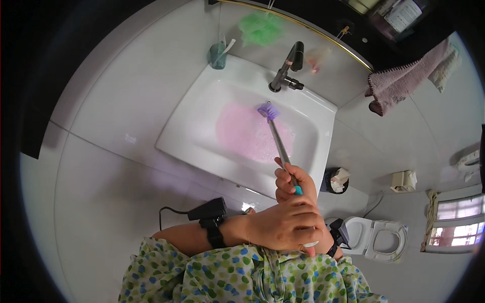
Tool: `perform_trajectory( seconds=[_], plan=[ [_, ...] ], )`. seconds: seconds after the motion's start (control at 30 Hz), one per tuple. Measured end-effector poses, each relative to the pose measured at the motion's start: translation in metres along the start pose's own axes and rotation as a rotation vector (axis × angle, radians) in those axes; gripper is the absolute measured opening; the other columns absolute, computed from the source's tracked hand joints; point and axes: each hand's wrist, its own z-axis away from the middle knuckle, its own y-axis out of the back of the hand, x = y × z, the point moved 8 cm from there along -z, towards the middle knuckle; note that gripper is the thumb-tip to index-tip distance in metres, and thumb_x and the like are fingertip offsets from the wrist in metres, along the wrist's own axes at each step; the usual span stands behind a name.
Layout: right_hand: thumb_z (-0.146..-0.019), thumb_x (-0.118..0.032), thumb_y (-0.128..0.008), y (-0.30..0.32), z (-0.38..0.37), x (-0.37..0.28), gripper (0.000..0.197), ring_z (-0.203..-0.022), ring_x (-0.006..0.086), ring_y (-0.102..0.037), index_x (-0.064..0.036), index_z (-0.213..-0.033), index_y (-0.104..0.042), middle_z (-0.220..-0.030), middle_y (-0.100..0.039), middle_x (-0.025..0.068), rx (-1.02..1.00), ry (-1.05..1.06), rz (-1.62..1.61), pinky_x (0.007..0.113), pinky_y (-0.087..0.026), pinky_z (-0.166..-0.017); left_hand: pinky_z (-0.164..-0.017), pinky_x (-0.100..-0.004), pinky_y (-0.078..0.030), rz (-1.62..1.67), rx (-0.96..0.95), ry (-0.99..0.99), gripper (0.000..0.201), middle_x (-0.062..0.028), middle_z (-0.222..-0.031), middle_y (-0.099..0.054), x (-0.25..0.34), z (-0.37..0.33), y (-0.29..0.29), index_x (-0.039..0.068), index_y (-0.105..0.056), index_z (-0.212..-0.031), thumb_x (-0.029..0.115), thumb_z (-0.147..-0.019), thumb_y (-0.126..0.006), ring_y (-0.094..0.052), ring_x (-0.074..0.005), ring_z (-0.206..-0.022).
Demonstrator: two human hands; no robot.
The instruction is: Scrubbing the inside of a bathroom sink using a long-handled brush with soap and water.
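Both of my hands hold one long-handled scrub brush point(277, 139) with a grey shaft, a teal band and purple bristles. Around the shaft, just above the teal band, the fingers of my right hand point(298, 183) are closed. My left hand point(285, 222) crosses over from the left and wraps the lower end, whose white tip shows below its fingers. The bristle head sits over the far side of the white sink point(189, 134), near the drain side below the tap. Pink, bubbly liquid point(242, 131) lies in the basin.
A dark tap point(285, 73) rises at the sink's back edge. A teal cup point(218, 56) stands on the back left corner. A green bath puff point(260, 29) and pink towel point(399, 78) hang beyond. Right are a black bin point(329, 181) and a toilet point(386, 240).
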Motion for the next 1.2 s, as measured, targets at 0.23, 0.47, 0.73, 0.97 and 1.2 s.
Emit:
perform_trajectory(
  seconds=[0.23, 0.47, 0.73, 0.97, 1.2],
  plan=[
    [-0.096, -0.02, -0.053, -0.005, -0.019, -0.013, 0.016, -0.051, 0.011, -0.042, -0.0106, -0.109, -0.049, -0.066, -0.044, -0.0011, 0.059, 0.05, 0.051, 0.026, -0.032, -0.039, -0.09, -0.0461, -0.039, 0.153, 0.072, 0.018, 0.03, -0.0085, -0.1, -0.055, -0.017, 0.0, 0.016, 0.007, -0.052, -0.099, 0.026, -0.084, -0.071, -0.052, -0.0309, -0.092],
    [-0.096, -0.019, -0.053, -0.016, -0.026, -0.017, 0.011, -0.052, 0.011, -0.043, -0.0094, -0.1, -0.048, -0.066, -0.046, -0.0015, 0.033, -0.027, 0.047, 0.025, -0.034, -0.041, -0.085, -0.0442, -0.037, 0.176, 0.142, 0.0, 0.027, -0.0095, -0.097, -0.054, -0.022, -0.008, 0.032, 0.006, -0.054, -0.102, 0.024, -0.086, -0.068, -0.05, -0.0295, -0.087],
    [-0.095, -0.019, -0.056, -0.025, -0.031, -0.026, 0.015, -0.053, 0.0108, -0.042, -0.0078, -0.103, -0.05, -0.068, -0.046, -0.0002, 0.059, -0.003, 0.115, 0.024, -0.033, -0.042, -0.084, -0.0432, -0.037, 0.138, 0.212, 0.005, 0.025, -0.0101, -0.099, -0.056, -0.027, -0.016, 0.041, 0.006, -0.055, -0.1, 0.023, -0.087, -0.067, -0.051, -0.029, -0.088],
    [-0.095, -0.019, -0.056, -0.026, -0.034, -0.033, 0.02, -0.053, 0.0092, -0.042, -0.0061, -0.109, -0.05, -0.069, -0.046, -0.0018, 0.032, -0.008, 0.125, 0.024, -0.032, -0.041, -0.083, -0.0423, -0.038, 0.087, 0.211, -0.017, 0.024, -0.0094, -0.099, -0.055, -0.029, -0.021, 0.041, 0.006, -0.056, -0.1, 0.022, -0.086, -0.068, -0.053, -0.0275, -0.088],
    [-0.099, -0.019, -0.049, -0.033, -0.015, -0.037, 0.033, -0.05, 0.0062, -0.042, 0.0053, -0.122, -0.045, -0.071, -0.044, -0.0012, 0.085, 0.016, 0.219, 0.022, -0.036, -0.039, -0.085, -0.0418, -0.039, 0.165, 0.198, -0.033, 0.024, -0.0086, -0.096, -0.054, -0.022, -0.027, 0.038, 0.006, -0.055, -0.101, 0.017, -0.085, -0.068, -0.055, -0.0278, -0.09]
  ],
)
